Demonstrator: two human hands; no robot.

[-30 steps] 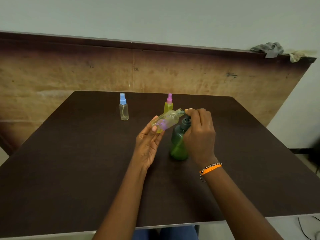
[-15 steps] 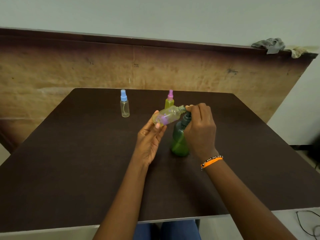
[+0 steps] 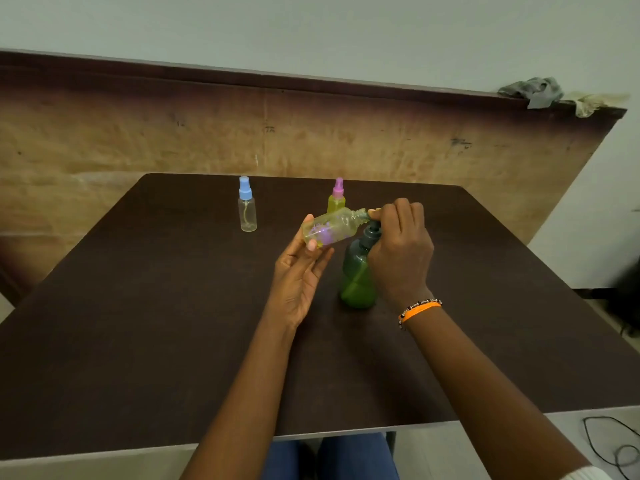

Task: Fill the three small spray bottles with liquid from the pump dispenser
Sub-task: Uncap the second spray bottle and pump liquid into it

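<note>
The left hand (image 3: 300, 271) holds an uncapped spray bottle (image 3: 330, 229) of clear plastic tipped nearly on its side, thumb and fingertips pinching its rounded base, its threaded neck pointing right toward the pump. A purple tint shows through its wall, perhaps a cap held behind it, though the view is too blurred to be sure. The right hand (image 3: 400, 252) curls over the dark head of the pump dispenser (image 3: 358, 275), a translucent green bottle with a waisted body standing on the table (image 3: 145, 306), fingers bent around the nozzle where it meets the small bottle's mouth. An orange band and a beaded bracelet (image 3: 419, 308) circle that wrist. Farther back stand a yellow-filled bottle with a pink cap (image 3: 336, 199) and, to the left, a clear bottle with a blue cap (image 3: 247, 208). The tabletop is dark, matte wood grain.
</note>
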